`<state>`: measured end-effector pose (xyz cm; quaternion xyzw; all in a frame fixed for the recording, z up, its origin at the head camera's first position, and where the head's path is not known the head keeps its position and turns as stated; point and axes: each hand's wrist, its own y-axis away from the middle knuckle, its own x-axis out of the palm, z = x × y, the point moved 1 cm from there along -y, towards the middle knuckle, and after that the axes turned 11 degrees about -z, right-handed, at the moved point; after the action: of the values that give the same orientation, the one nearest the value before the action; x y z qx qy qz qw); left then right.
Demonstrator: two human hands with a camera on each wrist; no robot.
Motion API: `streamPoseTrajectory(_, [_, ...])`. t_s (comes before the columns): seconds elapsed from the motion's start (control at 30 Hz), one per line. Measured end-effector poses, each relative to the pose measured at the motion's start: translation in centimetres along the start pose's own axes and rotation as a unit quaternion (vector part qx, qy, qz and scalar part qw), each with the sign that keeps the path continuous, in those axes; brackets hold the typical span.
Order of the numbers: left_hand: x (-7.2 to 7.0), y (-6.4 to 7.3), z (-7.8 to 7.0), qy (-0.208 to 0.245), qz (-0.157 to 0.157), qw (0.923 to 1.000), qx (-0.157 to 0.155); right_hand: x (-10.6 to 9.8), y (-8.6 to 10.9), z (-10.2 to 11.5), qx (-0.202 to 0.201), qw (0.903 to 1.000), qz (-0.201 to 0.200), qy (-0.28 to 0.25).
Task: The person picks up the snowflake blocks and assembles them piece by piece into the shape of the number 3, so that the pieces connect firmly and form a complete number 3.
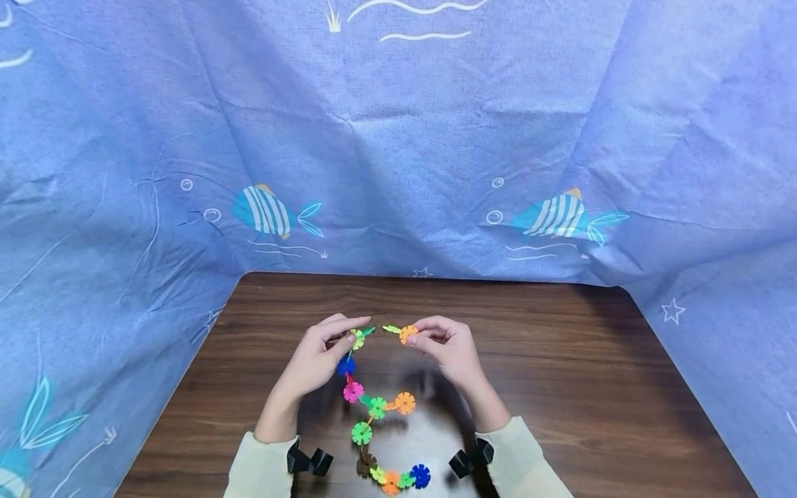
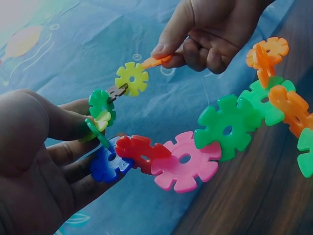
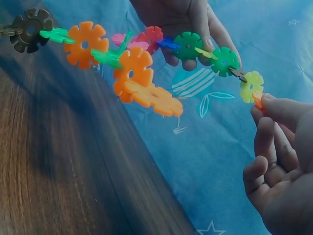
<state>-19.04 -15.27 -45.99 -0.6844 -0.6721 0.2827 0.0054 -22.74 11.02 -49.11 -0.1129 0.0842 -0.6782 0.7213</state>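
A chain of notched flower-shaped plastic discs stretches between my hands. My left hand [image 1: 320,349] pinches it near a yellow-green disc [image 3: 206,53], beside a green disc [image 2: 100,104]. My right hand [image 1: 453,347] pinches an orange disc [image 1: 408,335] at the chain's end, between thumb and index finger. A brown disc [image 2: 117,92] and a yellow disc [image 2: 132,78] link the two grips. Below my left hand, blue [image 1: 346,366], red [image 2: 142,152] and pink [image 1: 353,392] discs run down to green ones, where an orange branch [image 1: 405,403] sticks out to the right.
The chain's lower part curves through a brown disc [image 1: 367,465] to a dark blue disc [image 1: 420,476] near the front. Beneath is a dark wooden table [image 1: 560,387]. Blue fish-print cloth [image 1: 398,173] hangs behind and at both sides. Black cameras [image 1: 311,460] are strapped at both wrists.
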Motion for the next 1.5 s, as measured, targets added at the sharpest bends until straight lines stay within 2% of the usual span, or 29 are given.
streamPoseTrajectory(0.23, [0.1,0.0,0.0,-0.002,0.000,1.0000,-0.001,-0.2,-0.2,-0.1,0.001,0.9999,0.010,-0.008])
streamPoseTrajectory(0.53, [0.5,-0.1,-0.2,0.006,0.000,0.9997,0.022,-0.1,-0.2,0.0,-0.009,1.0000,-0.003,0.000])
streamPoseTrajectory(0.67, [0.9,-0.2,-0.6,0.024,0.011,0.9995,0.019,0.0,-0.2,0.2,-0.010,0.9999,-0.008,0.003])
streamPoseTrajectory(0.83, [1.1,-0.2,-0.8,0.036,0.031,0.9988,0.011,-0.4,-0.3,0.1,-0.022,0.9997,0.005,-0.002])
streamPoseTrajectory(1.0, [1.4,-0.3,-0.8,0.038,0.021,0.9990,0.009,-0.2,-0.3,-0.4,-0.006,0.9997,-0.005,-0.023])
streamPoseTrajectory(1.1, [1.8,-0.5,-0.8,0.034,0.000,0.9994,-0.010,-0.2,-0.3,-0.4,0.016,0.9983,-0.023,-0.052])
streamPoseTrajectory(1.17, [1.9,-0.6,-0.6,0.040,-0.011,0.9984,-0.037,-0.3,-0.3,-0.2,0.031,0.9967,-0.031,-0.069])
streamPoseTrajectory(1.23, [1.8,-0.5,-0.3,0.053,-0.008,0.9959,-0.073,-0.4,-0.3,-0.3,0.042,0.9955,-0.033,-0.078])
streamPoseTrajectory(1.3, [1.5,-0.2,0.1,0.072,0.016,0.9915,-0.107,-0.6,-0.3,-0.4,0.053,0.9950,-0.032,-0.078])
streamPoseTrajectory(1.37, [1.1,0.4,0.6,0.083,0.062,0.9853,-0.136,-0.8,-0.3,-0.6,0.060,0.9944,-0.034,-0.080])
streamPoseTrajectory(1.43, [0.9,1.1,1.1,0.098,0.119,0.9742,-0.165,-1.2,-0.3,-0.8,0.068,0.9933,-0.043,-0.082])
streamPoseTrajectory(1.5, [1.0,1.7,1.7,0.121,0.161,0.9615,-0.187,-1.7,-0.3,-1.1,0.074,0.9923,-0.054,-0.084])
